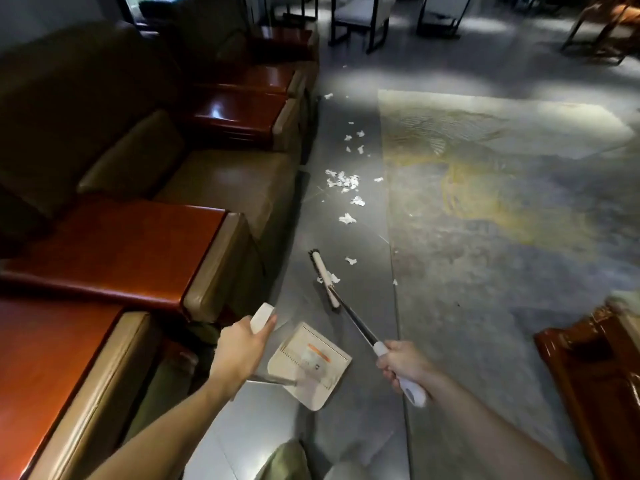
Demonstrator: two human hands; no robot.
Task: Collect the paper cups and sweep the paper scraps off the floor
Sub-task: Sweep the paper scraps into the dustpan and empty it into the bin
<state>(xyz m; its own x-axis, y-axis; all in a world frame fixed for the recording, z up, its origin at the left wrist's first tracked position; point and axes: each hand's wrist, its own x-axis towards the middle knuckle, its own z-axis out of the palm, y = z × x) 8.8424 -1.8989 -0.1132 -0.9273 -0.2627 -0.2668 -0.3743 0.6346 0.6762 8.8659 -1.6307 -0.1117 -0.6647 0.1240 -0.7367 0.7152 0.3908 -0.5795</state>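
Note:
White paper scraps [343,181] lie strewn along the grey floor strip between the sofas and the rug. My right hand [401,363] grips the white handle of a broom, whose head [323,278] rests on the floor beside a couple of scraps. My left hand [239,348] holds the white handle of a dustpan. The beige dustpan [311,362] sits just above or on the floor below my hands, and a paper cup [317,356] with an orange band lies inside it.
Brown sofas [214,188] with red wooden armrest tables [114,247] line the left side. A patterned rug [502,209] covers the floor on the right. A wooden table corner [595,362] juts in at the right. Chairs [360,19] stand at the far end.

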